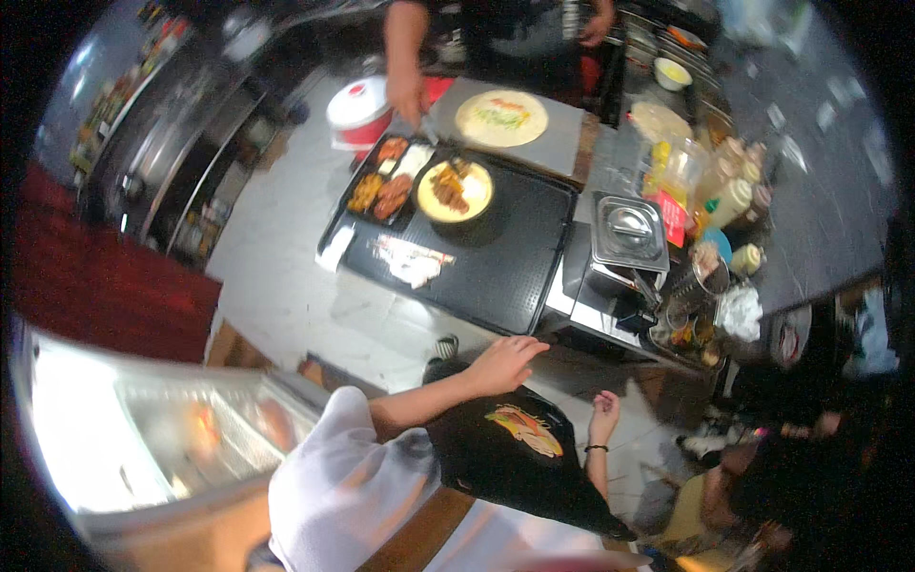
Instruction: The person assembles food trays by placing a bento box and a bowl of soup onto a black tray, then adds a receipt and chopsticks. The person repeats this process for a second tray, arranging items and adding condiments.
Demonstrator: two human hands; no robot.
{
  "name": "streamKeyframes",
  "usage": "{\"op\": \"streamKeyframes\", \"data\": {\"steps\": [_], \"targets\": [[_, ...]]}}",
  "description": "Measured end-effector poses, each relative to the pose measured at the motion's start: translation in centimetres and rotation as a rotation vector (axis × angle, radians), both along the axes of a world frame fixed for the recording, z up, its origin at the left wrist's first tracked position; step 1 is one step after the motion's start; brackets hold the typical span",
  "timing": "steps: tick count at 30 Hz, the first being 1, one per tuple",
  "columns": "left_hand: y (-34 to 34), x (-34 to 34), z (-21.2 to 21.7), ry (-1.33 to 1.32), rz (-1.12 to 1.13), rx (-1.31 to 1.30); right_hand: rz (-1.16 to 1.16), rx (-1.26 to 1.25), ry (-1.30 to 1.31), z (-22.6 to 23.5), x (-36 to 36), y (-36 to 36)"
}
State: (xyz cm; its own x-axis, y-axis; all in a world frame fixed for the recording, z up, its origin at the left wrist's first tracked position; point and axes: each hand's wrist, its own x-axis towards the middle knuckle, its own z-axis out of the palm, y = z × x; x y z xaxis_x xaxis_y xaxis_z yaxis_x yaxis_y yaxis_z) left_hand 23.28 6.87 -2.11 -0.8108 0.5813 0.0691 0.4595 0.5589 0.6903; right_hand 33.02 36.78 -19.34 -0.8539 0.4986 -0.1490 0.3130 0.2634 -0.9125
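My left hand [510, 364] is held in front of my body with its fingers stretched out and nothing in it. It is nearest to the near right corner of a black tray [510, 257], apart from it. Lower and to the right, my right hand [604, 410] hangs beside my black apron [486, 477], its fingers loosely bent and nothing visible in it. A dark band circles that wrist. On the tray stand a yellow-rimmed bowl of food [455, 191], a black compartment box of food [391, 181] and some white paper-wrapped items [412, 261].
Across the counter, a co-worker's hand [408, 95] reaches toward the food box, near a topped flatbread [502, 118]. A lidded steel container [629, 232] and several squeeze bottles [732, 202] stand right. A red-and-white round container [359, 112] is far left; an open lit chest [191, 429] near left.
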Motion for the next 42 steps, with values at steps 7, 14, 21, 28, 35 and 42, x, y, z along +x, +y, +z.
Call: {"op": "streamKeyframes", "data": {"steps": [7, 14, 21, 28, 35, 42], "targets": [[-6.5, 8.0, -8.2, -0.312, 0.403, -0.109, 0.592, -0.051, -0.263, 0.1, -3.7, -2.1], [-15.8, 17.0, -18.2, -0.454, 0.977, -0.066, 0.939, 0.257, -0.383, -0.8, -4.6, -9.1], [-19.1, 24.4, -23.2, -0.662, 1.271, 0.149, 1.244, 0.634, -0.556, -7.0, -4.8, -17.0], [-14.8, 34.7, -27.2, -0.961, 1.344, 0.047, 1.139, 0.864, -0.677, -22.1, -14.9, -29.1], [-17.5, 31.7, -26.7, -1.114, 1.452, 0.043, 0.822, 1.014, -0.539, -41.0, -30.3, -36.6], [-18.3, 28.5, -31.4, -1.068, 1.490, 0.000, 0.486, 0.422, -0.687, -51.6, -36.5, -40.0]]}}
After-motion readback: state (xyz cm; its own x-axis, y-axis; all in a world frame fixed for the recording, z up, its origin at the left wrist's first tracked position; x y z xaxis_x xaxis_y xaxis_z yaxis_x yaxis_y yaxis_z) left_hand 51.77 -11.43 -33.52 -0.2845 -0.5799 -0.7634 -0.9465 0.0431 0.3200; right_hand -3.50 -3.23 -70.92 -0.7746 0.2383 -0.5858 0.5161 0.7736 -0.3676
